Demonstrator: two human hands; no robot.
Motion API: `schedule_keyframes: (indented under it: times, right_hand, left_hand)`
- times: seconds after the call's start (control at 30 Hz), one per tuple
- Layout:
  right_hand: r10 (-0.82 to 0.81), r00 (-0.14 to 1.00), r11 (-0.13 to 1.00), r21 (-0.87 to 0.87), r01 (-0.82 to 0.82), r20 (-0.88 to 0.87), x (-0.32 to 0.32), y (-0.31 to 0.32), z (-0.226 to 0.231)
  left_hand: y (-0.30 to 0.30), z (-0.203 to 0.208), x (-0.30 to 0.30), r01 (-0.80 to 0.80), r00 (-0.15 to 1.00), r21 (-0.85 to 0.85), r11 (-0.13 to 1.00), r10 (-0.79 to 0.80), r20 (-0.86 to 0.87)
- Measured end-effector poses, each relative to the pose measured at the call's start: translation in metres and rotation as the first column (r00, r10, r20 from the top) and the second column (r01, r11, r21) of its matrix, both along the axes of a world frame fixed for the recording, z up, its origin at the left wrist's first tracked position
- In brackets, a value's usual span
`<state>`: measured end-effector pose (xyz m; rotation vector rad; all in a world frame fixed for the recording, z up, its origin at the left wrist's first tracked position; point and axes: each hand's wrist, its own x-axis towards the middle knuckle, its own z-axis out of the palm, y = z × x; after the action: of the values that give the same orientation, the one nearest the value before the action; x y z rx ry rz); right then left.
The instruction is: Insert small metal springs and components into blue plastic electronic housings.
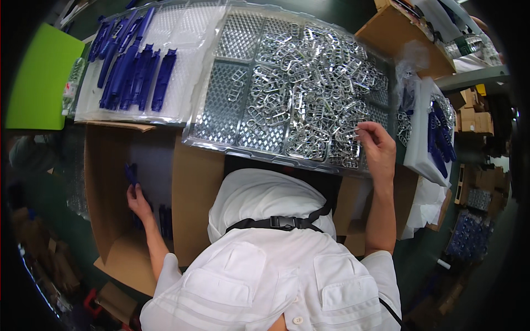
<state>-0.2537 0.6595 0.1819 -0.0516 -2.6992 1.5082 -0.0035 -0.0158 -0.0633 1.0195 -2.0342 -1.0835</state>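
Observation:
My left hand (139,202) reaches into an open cardboard box (187,198) at the left. Its fingers are closed around the lower end of a long blue plastic part (131,174). More dark blue parts (165,220) stand deeper in that box, partly in shadow. At the right, my right hand (380,151) is over the near right area of a clear plastic tray (221,83). Its thumb and forefinger pinch a small shiny metal clip at the edge of a heap of metal clips (320,88); the fingertips partly hide it.
Several blue plastic parts (132,71) lie on a white tray (182,71) at the far left, beside a plastic bottle (72,85) and a green panel (44,77). A white foam box (422,135) with blue parts and clips stands right. Another cardboard box (408,38) is behind it.

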Motion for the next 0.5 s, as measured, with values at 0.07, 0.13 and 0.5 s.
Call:
schedule_keyframes:
  times: [0.07, 0.13, 0.5]
  right_hand:
    - [-0.019, 0.998, 0.999, -0.034, 0.017, -0.059, 0.002, -0.002, 0.001]
    - [-0.101, 0.991, 0.983, -0.159, 0.087, -0.083, 0.007, -0.01, 0.008]
    - [0.032, 0.944, 0.925, -0.348, -0.153, -0.329, 0.048, -0.057, 0.095]
  left_hand:
    - [0.081, 0.086, -0.035, -0.01, 0.99, 0.482, 0.876, 0.076, -0.118]
    - [0.145, 0.156, -0.067, 0.22, 0.956, 0.641, 0.736, -0.03, -0.293]
    - [0.338, 0.249, -0.176, 0.615, 0.4, 0.635, -0.468, -0.509, -0.762]
